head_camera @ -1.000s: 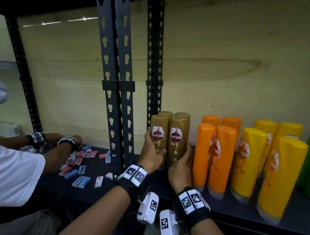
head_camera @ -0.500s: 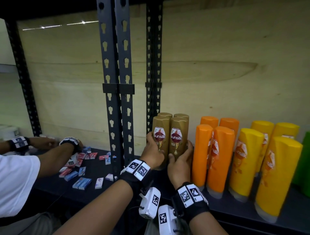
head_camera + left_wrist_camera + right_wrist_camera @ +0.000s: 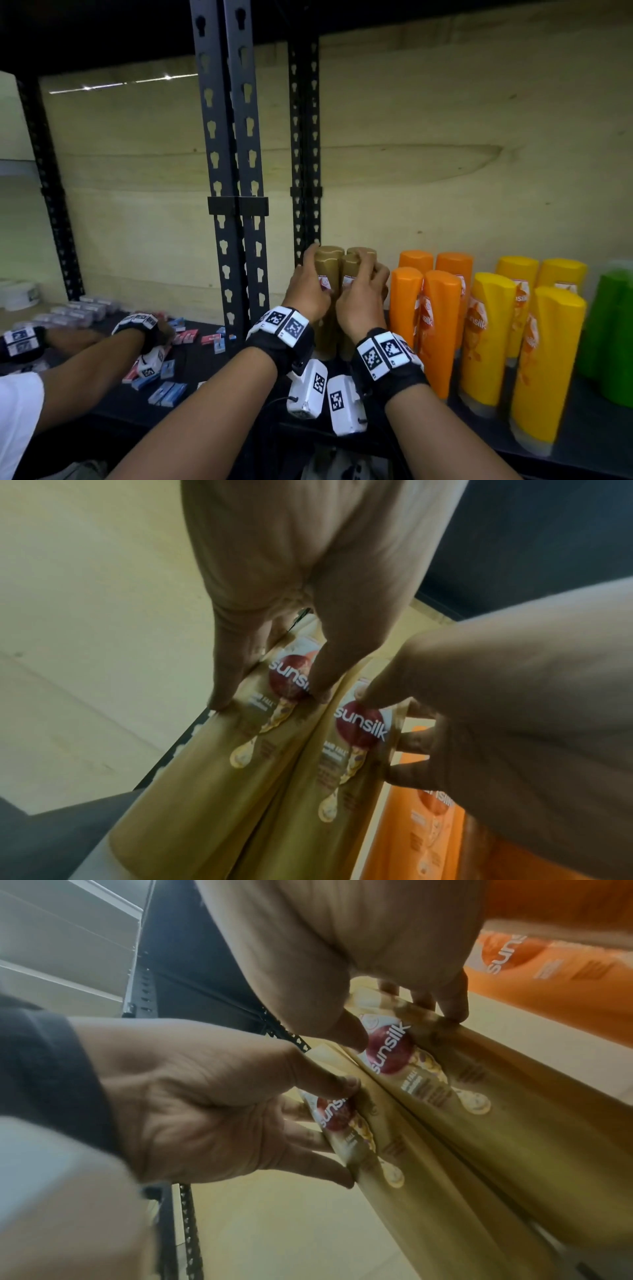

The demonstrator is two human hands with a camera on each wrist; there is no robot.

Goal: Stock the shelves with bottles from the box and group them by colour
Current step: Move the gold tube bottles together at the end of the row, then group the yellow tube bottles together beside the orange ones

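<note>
My left hand point(image 3: 308, 294) and right hand point(image 3: 363, 305) each grasp a gold bottle point(image 3: 327, 270), upright on the shelf point(image 3: 582, 442) beside the orange bottles point(image 3: 442, 308).

Gold bottles point(image 3: 328, 274), Sunsilk labels facing forward, are standing upright in a tight two-by-two cluster at the left end of the shelf point(image 3: 582, 445), pressed together, just beside the upright post. Orange bottles point(image 3: 430, 308) are standing two-deep right next to them, then yellow bottles point(image 3: 534, 329), then green bottles point(image 3: 613, 325) sitting at the right edge, partly cut off.
</note>
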